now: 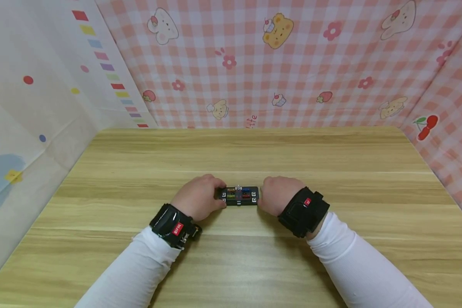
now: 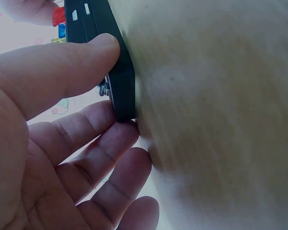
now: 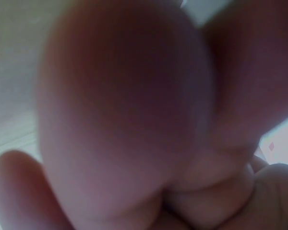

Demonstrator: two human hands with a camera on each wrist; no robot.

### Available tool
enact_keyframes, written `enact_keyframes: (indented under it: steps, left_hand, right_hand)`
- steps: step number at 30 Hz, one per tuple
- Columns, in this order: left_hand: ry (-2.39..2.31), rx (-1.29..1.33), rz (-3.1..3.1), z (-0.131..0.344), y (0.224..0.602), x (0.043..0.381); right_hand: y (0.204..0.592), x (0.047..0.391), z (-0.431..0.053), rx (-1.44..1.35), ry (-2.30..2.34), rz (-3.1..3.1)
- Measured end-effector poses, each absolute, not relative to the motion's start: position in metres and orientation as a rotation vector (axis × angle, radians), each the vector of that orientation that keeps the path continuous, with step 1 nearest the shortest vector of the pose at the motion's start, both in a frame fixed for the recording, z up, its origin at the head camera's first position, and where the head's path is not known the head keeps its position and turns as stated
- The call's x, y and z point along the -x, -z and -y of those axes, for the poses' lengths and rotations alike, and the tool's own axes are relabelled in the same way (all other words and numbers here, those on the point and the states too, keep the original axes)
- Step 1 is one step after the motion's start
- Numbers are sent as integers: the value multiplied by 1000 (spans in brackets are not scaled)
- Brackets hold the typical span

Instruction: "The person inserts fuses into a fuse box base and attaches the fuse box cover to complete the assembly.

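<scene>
A small black fuse block (image 1: 236,201) with red, blue and green-yellow blade fuses lies crosswise on the wooden table in the head view. My left hand (image 1: 200,196) grips its left end. In the left wrist view, the thumb (image 2: 81,62) presses the block's side (image 2: 122,86) while fingertips meet its end. My right hand (image 1: 279,194) is at the block's right end, fingers curled and fingertips right at the edge. Its blurred fingers (image 3: 125,110) fill the right wrist view; I cannot tell whether they pinch anything.
Beneath both hands is a wood-grain tabletop (image 1: 231,256). Pink checked cloth (image 1: 246,81) hangs behind it and on the right, with white patterned cloth (image 1: 42,107) on the left. Black straps (image 1: 304,211) wrap both wrists over white sleeves.
</scene>
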State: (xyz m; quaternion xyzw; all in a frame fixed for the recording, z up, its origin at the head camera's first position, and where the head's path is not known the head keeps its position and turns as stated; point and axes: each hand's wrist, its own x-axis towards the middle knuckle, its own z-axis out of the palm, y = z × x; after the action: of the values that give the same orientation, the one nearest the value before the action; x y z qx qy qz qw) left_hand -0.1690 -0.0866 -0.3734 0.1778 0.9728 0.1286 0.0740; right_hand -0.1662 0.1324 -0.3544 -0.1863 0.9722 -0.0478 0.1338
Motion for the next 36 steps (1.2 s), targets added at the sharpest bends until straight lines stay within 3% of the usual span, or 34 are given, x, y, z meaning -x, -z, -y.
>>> enact_keyframes:
  steps: [36]
  left_hand:
    - [-379,-527,-2926,86,372,168]
  right_hand:
    - [354,169,-132,582,94,-2805]
